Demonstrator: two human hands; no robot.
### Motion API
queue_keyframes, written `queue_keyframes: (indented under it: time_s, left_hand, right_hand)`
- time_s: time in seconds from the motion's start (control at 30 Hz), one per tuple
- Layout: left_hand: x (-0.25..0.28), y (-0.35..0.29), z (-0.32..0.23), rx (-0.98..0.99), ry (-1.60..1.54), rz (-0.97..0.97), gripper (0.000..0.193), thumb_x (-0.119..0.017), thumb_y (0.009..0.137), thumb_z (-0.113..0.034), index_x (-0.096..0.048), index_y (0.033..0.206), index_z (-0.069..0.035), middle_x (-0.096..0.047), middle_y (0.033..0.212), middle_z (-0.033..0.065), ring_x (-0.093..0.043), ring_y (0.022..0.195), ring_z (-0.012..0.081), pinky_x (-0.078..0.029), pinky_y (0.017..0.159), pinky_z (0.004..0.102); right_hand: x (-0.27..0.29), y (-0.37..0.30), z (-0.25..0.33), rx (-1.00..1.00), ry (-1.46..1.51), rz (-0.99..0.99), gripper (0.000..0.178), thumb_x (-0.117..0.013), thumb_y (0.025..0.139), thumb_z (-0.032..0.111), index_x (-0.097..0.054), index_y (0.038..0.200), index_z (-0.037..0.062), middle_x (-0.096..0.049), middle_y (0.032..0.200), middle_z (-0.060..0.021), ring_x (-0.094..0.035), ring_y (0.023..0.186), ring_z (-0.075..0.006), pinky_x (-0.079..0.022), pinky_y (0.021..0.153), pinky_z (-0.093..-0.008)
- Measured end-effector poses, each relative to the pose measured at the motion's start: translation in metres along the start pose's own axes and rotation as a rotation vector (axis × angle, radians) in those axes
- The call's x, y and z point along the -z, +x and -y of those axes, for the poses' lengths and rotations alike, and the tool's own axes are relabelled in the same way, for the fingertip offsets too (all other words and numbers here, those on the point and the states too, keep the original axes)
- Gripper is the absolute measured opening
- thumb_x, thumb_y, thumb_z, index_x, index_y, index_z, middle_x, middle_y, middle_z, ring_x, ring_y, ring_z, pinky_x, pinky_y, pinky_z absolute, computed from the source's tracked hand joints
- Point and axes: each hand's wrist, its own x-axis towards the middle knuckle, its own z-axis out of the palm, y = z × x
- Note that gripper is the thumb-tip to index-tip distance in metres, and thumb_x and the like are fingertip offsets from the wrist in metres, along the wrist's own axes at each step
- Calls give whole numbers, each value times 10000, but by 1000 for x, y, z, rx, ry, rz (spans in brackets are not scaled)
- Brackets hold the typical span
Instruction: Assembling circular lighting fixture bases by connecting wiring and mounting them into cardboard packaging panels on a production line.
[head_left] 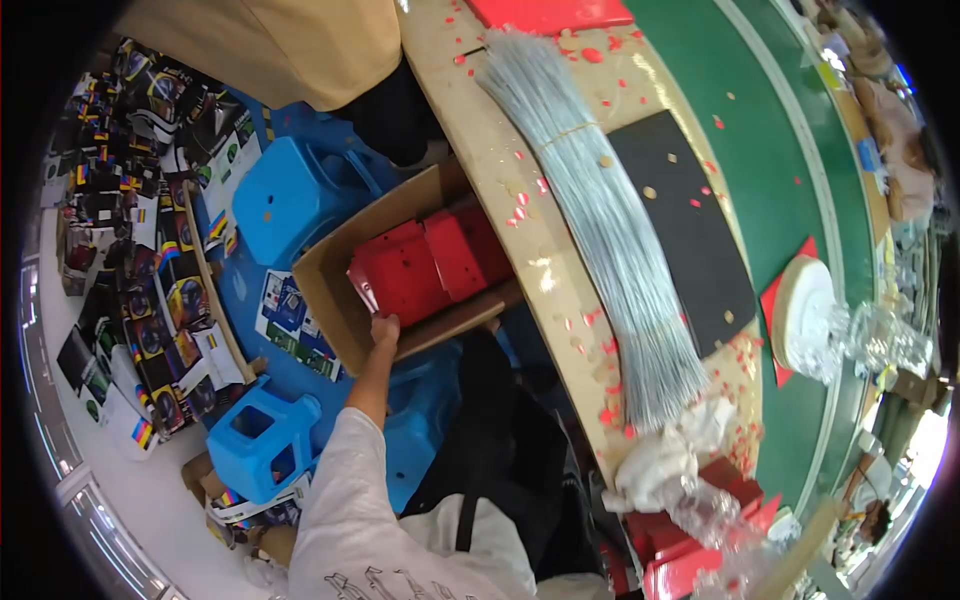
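A brown cardboard box [330,290] sits tilted beside the table, partly under its edge. Inside lie glossy red sheet parts [400,272] with small dark holes, side by side. My left hand [385,329] reaches over the box's near wall, its fingers closed at the lower left corner of the nearest red part. The fingertips are mostly hidden. Of my right hand [493,325], only a bit of skin shows at the box's near edge by the table; its fingers are hidden.
Blue plastic stools [290,200] stand left of the box, another [262,440] nearer. The table [530,250] carries a bundle of silvery wires [610,240], a black sheet [690,230] and scattered red bits. A person in a tan garment [290,45] stands beyond the box. Printed cartons [165,300] are heaped at left.
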Motion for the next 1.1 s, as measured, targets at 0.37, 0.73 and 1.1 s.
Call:
queue_keyframes:
  time_s: [0.37, 0.73, 1.1]
  left_hand:
    - [-83, 124, 50, -309, -226, 428, 330, -545, 950, -268, -697, 1158, -62, -670, 1192, 133, -623, 1053, 286, -433, 1002, 448]
    - [-80, 80, 15, 35, 343, 112, 470, -631, 893, -412, -668, 1119, -1, -704, 1114, 231, -698, 1035, 360, -569, 878, 431]
    - [151, -50, -61, -479, -35, -264, 372, -657, 897, -243, -622, 1209, -44, -705, 1111, 211, -669, 991, 421, -526, 833, 495]
  right_hand:
    - [-1, -110, -81, -141, -527, -75, 389, -609, 955, 330, -645, 1089, -33, -658, 969, -205, -630, 831, -371, -511, 701, -460]
    - [-8, -62, -58, -113, -443, 58, 427, -627, 949, 343, -622, 1136, -41, -653, 1013, -214, -631, 880, -372, -516, 740, -462]
    - [-2, -16, -29, -141, 200, 163, 514, -626, 879, 146, -529, 1320, -99, -584, 1290, -336, -602, 1155, -497, -475, 1025, -520]
